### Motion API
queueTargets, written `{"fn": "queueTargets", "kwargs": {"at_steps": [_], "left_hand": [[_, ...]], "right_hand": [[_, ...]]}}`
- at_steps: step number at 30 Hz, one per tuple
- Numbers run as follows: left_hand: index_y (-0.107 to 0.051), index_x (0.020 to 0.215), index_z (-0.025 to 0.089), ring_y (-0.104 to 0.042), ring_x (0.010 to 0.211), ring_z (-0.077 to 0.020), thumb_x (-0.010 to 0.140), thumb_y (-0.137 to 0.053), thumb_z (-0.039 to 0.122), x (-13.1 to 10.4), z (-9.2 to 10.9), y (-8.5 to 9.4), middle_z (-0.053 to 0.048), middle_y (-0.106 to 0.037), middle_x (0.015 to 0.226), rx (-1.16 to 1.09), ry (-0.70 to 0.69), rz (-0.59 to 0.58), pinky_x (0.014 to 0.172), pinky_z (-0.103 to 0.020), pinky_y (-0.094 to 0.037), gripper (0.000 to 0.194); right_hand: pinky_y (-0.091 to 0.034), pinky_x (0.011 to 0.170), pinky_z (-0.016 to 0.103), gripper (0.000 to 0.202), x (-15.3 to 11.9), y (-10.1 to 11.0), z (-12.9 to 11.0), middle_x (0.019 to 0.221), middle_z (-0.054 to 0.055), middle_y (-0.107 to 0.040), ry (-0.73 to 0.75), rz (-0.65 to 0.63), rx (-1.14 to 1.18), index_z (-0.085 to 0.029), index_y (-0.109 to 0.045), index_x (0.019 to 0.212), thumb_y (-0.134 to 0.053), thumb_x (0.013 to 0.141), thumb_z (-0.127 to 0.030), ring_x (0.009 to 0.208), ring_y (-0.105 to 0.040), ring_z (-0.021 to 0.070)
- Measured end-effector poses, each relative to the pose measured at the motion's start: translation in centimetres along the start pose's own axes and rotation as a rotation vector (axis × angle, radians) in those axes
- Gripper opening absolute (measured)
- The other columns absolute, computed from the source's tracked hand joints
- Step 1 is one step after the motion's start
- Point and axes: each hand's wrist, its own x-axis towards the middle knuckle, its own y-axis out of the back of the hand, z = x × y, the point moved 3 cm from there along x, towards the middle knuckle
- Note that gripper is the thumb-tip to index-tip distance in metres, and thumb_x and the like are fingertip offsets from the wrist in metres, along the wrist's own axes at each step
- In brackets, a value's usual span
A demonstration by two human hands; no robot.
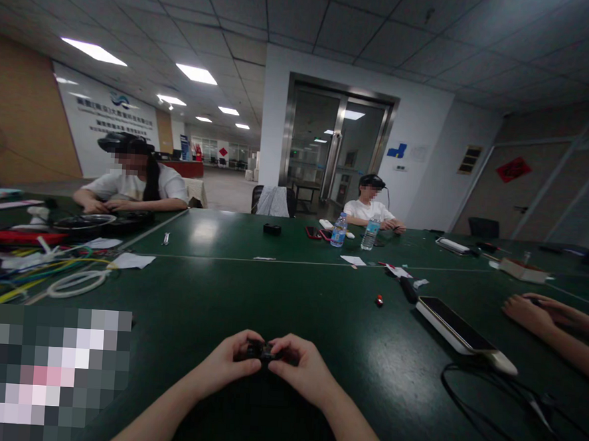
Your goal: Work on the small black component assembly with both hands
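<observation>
Close to the near edge of the dark green table [289, 307], a small black object [265, 353] is held between my two hands. It looks like a dark plastic part, too small and dim to name. My left hand [233, 360] pinches its left end between thumb and fingers. On the other end, my right hand [300, 364] closes in the same way, thumb toward me. Fingers cover much of the object's sides. A small red and silver item [379, 300] lies on the table ahead and to the right.
At right lie a white device with a dark screen [460, 327] and a black cable [467, 404]; a co-worker's hands [533, 311] are beyond. Coiled cables [78, 283] crowd the left. Bottles [338, 231] and a black box [272, 229] stand farther back. Two people sit across.
</observation>
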Motion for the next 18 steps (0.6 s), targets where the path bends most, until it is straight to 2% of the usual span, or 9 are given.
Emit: {"fn": "queueTargets", "kwargs": {"at_steps": [10,15,18], "left_hand": [[-0.051,0.099,0.02,-0.054,0.074,-0.0144,0.07,-0.063,0.035,0.01,0.01,0.05,0.001,-0.058,0.082,0.023,0.007,0.009,0.068,-0.027,-0.041,0.035],[-0.05,0.098,0.019,-0.054,0.074,-0.0148,0.068,-0.065,0.036,0.0,0.21,-0.05,0.0,-0.058,0.083,0.002,0.0,-0.006,0.069,-0.028,-0.041,0.037],[-0.05,0.099,0.019,-0.054,0.075,-0.0151,0.069,-0.065,0.036,0.06,-0.13,-0.02,0.0,-0.058,0.084,-0.014,0.0,-0.017,0.068,-0.028,-0.04,0.037]], "right_hand": [[-0.046,0.076,0.032,0.015,-0.06,0.05,0.04,0.097,0.001,-0.06,-0.014,0.01,-0.028,-0.02,-0.058,0.079,-0.067,0.067,-0.024,0.085,-0.058,0.0169],[-0.046,0.074,0.031,0.025,-0.08,0.02,-0.09,0.091,0.0,-0.062,-0.007,-0.004,-0.097,-0.023,-0.061,0.094,-0.064,0.069,-0.02,0.081,-0.058,0.0155],[-0.045,0.076,0.031,0.031,-0.17,-0.05,-0.54,0.097,0.001,-0.061,0.02,-0.034,-0.162,-0.025,-0.061,0.102,-0.061,0.071,-0.019,0.086,-0.057,0.0165]]}}
